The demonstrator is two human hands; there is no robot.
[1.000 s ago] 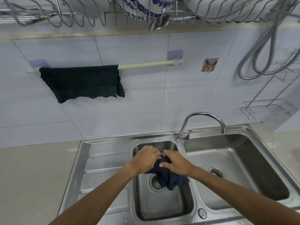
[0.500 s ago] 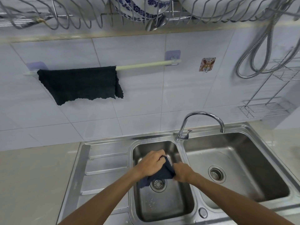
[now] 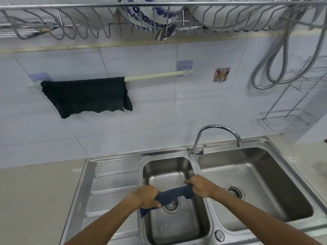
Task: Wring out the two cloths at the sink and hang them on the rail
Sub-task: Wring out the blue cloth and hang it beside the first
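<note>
Here, closest to the camera, the left hand (image 3: 147, 197) and the right hand (image 3: 200, 185) are each closed tight around one end of a dark blue cloth (image 3: 175, 192), which is pulled into a rope between them over the small basin (image 3: 154, 167) of the steel sink (image 3: 276, 156), right above its drain (image 3: 171, 206). A loose tail of the cloth hangs below the left fist, close to the basin's left wall. This looks like the wringing of the second cloth, so roughly half the job is left. The risk, as I judge it, is a weak twist: a cloth hung while still heavy with water would drip down the tiles and onto the surface (image 3: 35, 200) beside the sink. A slip of either grip would drop it back into the wet basin. Beyond the tap (image 3: 217, 131), on the wall, the black cloth (image 3: 86, 96) already hangs over the left part of the rail (image 3: 152, 76). The bare stretch to its right is short, so a carelessly draped cloth could bunch up against the black one or slide off the end.
</note>
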